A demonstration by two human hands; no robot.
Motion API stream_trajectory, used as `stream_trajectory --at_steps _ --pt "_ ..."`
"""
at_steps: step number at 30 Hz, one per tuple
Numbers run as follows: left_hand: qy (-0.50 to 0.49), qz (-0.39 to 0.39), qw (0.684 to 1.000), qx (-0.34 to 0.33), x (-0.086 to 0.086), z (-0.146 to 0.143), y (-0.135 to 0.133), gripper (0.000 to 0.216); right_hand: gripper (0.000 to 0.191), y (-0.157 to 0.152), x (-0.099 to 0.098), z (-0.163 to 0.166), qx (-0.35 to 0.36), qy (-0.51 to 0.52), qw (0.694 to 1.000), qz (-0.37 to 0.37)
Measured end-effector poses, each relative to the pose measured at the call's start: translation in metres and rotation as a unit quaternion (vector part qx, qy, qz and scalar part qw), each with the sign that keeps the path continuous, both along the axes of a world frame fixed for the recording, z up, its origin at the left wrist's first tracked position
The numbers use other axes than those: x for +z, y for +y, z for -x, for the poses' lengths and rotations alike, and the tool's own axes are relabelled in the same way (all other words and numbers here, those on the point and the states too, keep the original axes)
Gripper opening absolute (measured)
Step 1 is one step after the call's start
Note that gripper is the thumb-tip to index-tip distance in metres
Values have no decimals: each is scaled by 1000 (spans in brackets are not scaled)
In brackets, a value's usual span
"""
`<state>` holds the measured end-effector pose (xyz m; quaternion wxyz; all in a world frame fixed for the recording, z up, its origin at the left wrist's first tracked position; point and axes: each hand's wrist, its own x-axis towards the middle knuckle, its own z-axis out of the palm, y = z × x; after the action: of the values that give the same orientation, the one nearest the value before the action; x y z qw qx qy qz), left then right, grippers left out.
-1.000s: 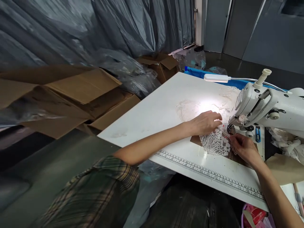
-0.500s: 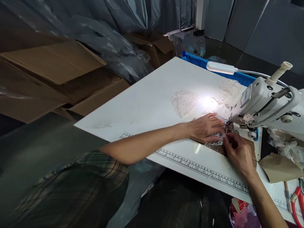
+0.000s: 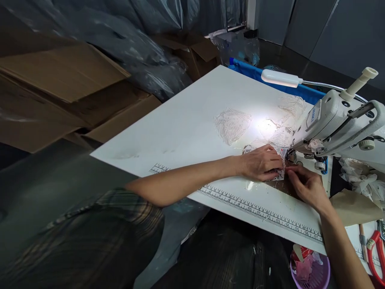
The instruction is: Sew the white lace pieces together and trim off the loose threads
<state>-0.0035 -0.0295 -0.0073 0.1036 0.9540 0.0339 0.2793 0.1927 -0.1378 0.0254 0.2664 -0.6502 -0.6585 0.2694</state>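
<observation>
A piece of white lace [image 3: 280, 173] lies on the sewing machine's bed beside the presser foot [image 3: 289, 154]. My left hand [image 3: 261, 162] rests on this lace, its fingers bent and pressed together over the fabric. Just right of the lace edge is my right hand [image 3: 308, 186], thumb and fingers drawn together in a pinch. Its fingertips meet the lace edge, but what lies between them is too small to make out. The white sewing machine [image 3: 327, 120] stands over both hands' far side, hiding part of the needle area.
More lace pieces [image 3: 233, 125] lie on the white table [image 3: 168, 128] under a lamp [image 3: 281, 78]. Brown paper [image 3: 355, 206] and red-handled scissors [image 3: 373, 249] are at the right. A purple basket [image 3: 320, 275] holds scraps below. Cardboard boxes [image 3: 66, 72] stand left.
My left fingers have curled in from a flatter spread, exposing more lace near the presser foot. My right hand has shifted slightly right, its fingertips still at the lace edge.
</observation>
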Motion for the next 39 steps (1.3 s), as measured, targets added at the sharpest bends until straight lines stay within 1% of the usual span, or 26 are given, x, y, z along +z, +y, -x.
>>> stream_trajectory --at_steps 2,4,9,11,14,16,19,22,25,29,34,37,39 --pt "-6 12 1000 -1 0 1 1 17 39 7 3 -11 -25 -14 999 32" --pt "1 33 999 5 0 1 1 21 38 12 4 -17 -34 -47 998 31" --pt "35 77 996 32 2 3 -2 22 37 11 -6 -15 2 -132 990 -58" --pt "27 68 997 36 3 3 -3 22 38 8 -11 -12 17 -181 981 -71" --pt "22 25 999 39 4 3 -3 25 40 5 -14 -9 45 -239 967 -80" --pt "29 4 999 38 5 3 -3 28 40 5 -14 -7 52 -264 960 -83" --pt "36 -8 999 36 7 1 -4 30 39 5 -13 -5 45 -282 954 -89" --pt "45 -17 998 40 9 0 -4 31 40 4 -13 -6 37 -251 963 -88" --pt "41 -30 998 40 8 -1 -4 31 42 2 -14 -12 24 -170 982 -74" --pt "13 -38 999 14 1 -1 -3 28 40 0 -18 -18 9 -96 992 -81" --pt "-4 -52 999 -3 -8 1 -1 24 36 -2 -24 -17 21 -73 988 -134" --pt "3 -49 999 -4 -9 1 0 22 36 -5 -23 -16 33 -81 984 -157" --pt "12 -48 999 1 -9 1 0 22 37 -7 -21 -16 55 -94 981 -162"
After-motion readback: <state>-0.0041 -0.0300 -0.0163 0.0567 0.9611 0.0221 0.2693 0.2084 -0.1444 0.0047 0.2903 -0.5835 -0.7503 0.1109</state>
